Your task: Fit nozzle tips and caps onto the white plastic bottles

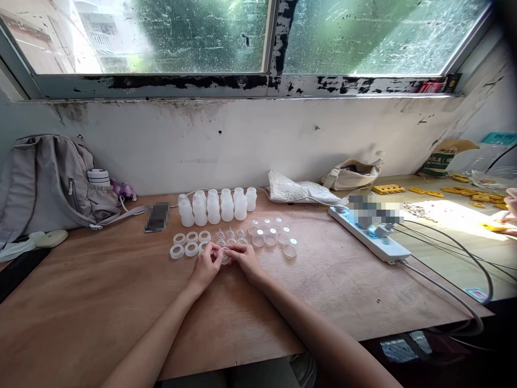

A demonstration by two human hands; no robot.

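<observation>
On the wooden table, my left hand [207,265] and my right hand [245,261] meet with fingers pinched on a small clear round bottle part [225,261]; the fingers cover much of it. Just beyond them are several clear bottle nipples [230,234]. White screw rings [176,251] lie in two rows by my left hand. To the right of my right hand are clear round caps [289,250], some with a white spot on top. Behind all these, frosted white bottles [214,207] stand upright in two rows, without tops.
A phone [157,216] and a grey backpack [52,183] are at the left. On the right lies a white power strip [369,236] with cables. A white padded bag [299,188] and a beige pouch [351,173] sit by the wall. Another person's hand [512,203] shows near yellow parts [468,191].
</observation>
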